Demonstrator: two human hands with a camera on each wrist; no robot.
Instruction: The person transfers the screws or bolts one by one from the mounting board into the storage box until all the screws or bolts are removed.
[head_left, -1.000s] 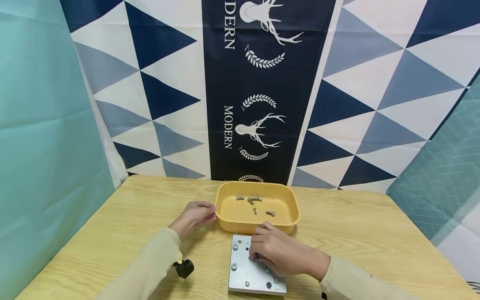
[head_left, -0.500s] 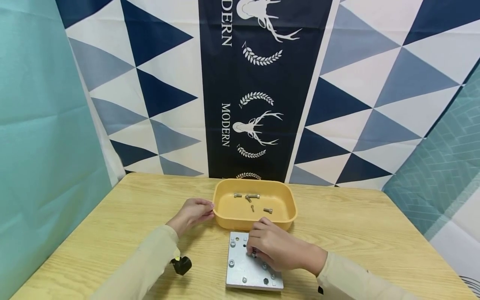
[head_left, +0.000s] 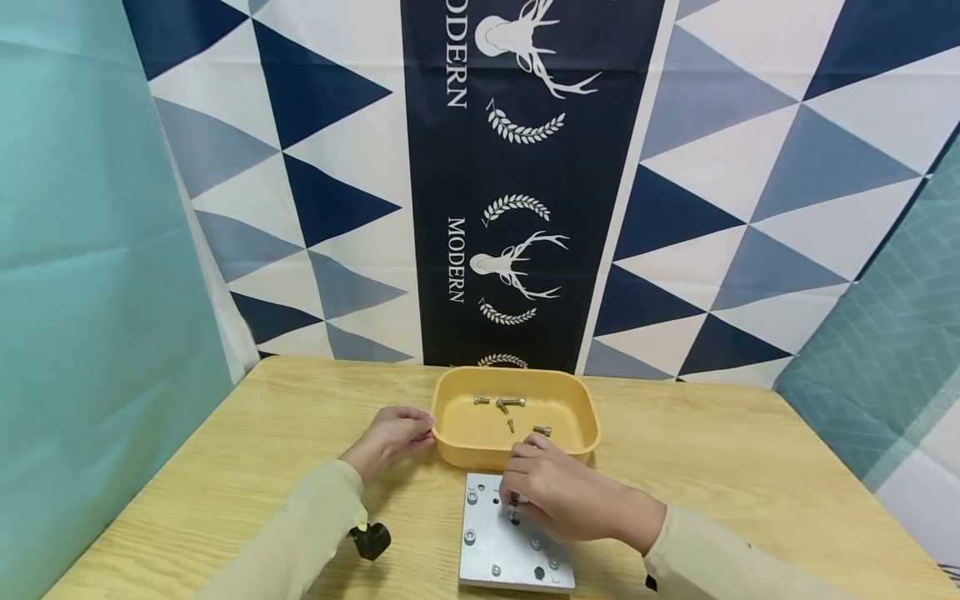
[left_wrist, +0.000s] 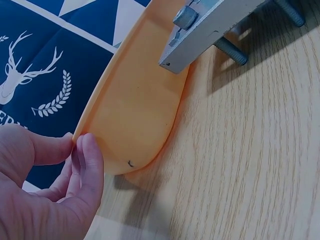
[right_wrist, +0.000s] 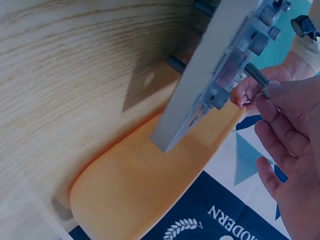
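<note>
My left hand (head_left: 392,435) pinches the left rim of a yellow plastic tray (head_left: 480,456) between thumb and fingers. Several loose socket-head bolts (head_left: 542,431) lie in that tray. In front of it, a silver metal plate (head_left: 491,550) carries several fitted bolts (head_left: 469,537), and their threaded ends stick out underneath in both wrist views. Over the plate, my right hand (head_left: 566,496) holds a bolt (right_wrist: 257,76) by its head between thumb and index finger. The thread of this bolt points at the plate; in the right wrist view its tip is close to the plate's face.
A light wooden table (head_left: 697,467) bears everything. Behind it hangs a patterned cloth (head_left: 517,167) with triangles and deer heads, and a teal cloth (head_left: 97,250) hangs at the left. A black wrist device (head_left: 371,541) hangs below the left sleeve.
The right-hand fingertips have risen slightly from the plate, and the bolt in them now shows above a dark hole. My left hand stays at the tray rim. The head view shifted slightly.
</note>
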